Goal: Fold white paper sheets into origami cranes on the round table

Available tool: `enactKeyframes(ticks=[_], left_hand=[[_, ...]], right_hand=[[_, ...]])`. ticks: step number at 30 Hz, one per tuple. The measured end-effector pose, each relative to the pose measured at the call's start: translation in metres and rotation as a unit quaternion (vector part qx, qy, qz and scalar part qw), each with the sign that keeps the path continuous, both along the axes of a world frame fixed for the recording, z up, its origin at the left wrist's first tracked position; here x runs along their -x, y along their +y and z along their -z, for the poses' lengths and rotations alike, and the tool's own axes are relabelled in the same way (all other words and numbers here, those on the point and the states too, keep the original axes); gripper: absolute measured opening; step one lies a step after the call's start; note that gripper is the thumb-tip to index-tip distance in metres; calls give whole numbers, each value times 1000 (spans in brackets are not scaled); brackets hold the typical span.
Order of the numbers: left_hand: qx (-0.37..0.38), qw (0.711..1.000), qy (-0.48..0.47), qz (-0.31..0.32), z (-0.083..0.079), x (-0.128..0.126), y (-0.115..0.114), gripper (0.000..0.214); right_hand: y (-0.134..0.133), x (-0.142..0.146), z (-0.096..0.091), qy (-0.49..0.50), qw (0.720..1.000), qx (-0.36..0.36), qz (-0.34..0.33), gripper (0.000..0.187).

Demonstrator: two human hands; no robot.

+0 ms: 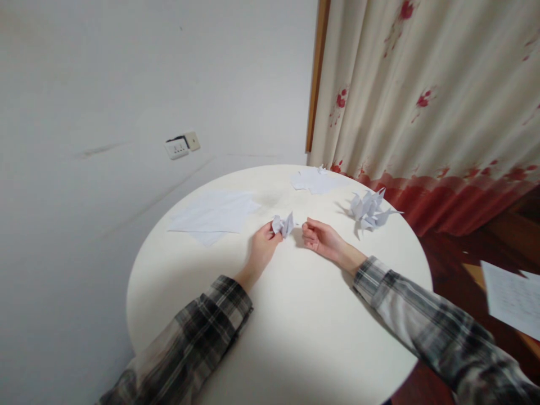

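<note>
My left hand (pixel 262 247) pinches a small folded white paper figure (pixel 283 224) just above a round white table (pixel 295 326). My right hand (pixel 317 235) sits a little to the right of it, fingers curled, with a thin tip of the paper reaching toward its fingertips; whether it grips that tip is unclear. Both arms wear plaid sleeves. To the right stand several finished folded paper cranes (pixel 370 210).
Flat white sheets (pixel 217 215) lie at the table's left back. More folded white papers (pixel 314 180) lie at the far edge. A wall socket (pixel 182 145) is on the white wall. A flowered curtain (pixel 422 95) hangs right. Printed paper (pixel 512 298) lies at far right.
</note>
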State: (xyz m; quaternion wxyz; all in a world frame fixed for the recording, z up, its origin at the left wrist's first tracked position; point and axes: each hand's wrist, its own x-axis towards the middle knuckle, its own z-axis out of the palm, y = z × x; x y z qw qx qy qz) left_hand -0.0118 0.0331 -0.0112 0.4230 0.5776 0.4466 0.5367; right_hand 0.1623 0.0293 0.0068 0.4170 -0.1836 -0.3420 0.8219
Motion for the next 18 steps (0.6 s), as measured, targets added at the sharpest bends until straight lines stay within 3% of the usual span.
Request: enactKeyframes(ticks=[3, 12, 18], left_hand=[[2, 999, 20, -25, -1, 2, -1, 24], [-11, 998, 57, -21, -6, 0, -6, 31], [-30, 996, 82, -15, -2, 0, -4, 31]], right_hand=[[-4, 1, -2, 3, 999, -44, 25, 14], [-9, 4, -2, -54, 994, -88, 25, 46], [-8, 12, 0, -170, 960, -175, 141, 36]])
